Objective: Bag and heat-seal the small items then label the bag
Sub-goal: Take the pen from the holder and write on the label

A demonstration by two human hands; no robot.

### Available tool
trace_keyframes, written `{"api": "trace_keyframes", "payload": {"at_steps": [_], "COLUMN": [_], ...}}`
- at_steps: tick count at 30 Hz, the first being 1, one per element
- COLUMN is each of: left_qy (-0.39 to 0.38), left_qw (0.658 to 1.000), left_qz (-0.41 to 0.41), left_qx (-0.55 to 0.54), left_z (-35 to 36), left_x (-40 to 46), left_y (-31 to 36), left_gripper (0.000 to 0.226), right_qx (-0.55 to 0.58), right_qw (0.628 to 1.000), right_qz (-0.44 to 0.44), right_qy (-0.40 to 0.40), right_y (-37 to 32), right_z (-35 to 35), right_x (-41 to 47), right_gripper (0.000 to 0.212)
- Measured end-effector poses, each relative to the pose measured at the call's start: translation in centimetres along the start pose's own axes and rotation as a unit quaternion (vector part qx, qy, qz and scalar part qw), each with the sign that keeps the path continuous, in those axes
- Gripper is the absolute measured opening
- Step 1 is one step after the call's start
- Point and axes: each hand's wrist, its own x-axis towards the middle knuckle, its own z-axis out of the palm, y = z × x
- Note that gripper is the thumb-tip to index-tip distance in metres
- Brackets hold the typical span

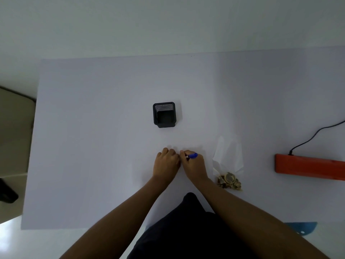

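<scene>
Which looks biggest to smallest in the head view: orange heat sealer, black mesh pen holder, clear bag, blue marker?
1. Orange heat sealer, though cut off at the frame edge.
2. Clear bag with small items.
3. Black mesh pen holder.
4. Blue marker, mostly hidden in the right hand.

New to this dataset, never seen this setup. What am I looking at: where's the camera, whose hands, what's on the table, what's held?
There is no machine here: a person works with bare hands, filmed by one wide-angle camera worn on the head, looking down. The right hand holds a blue marker in its grip; the left hand is closed right beside it. On the white table sit an empty black mesh pen holder, a clear bag with small brownish items in its near end, and an orange heat sealer with its cable.
</scene>
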Motion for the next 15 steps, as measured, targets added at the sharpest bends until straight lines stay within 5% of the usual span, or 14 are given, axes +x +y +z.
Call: {"api": "trace_keyframes", "payload": {"at_steps": [15], "left_qy": [-0.007], "left_qw": [0.998], "left_qz": [-0.040], "left_qx": [-0.039], "left_z": [0.4], "left_x": [0.4], "left_y": [0.9], "left_gripper": [0.031], "right_qx": [0.038], "right_qw": [0.999], "right_qz": [-0.029], "right_qy": [-0.003], "right_y": [1.4], "right_z": [-0.2], "right_x": [0.1], "right_gripper": [0.042]}}
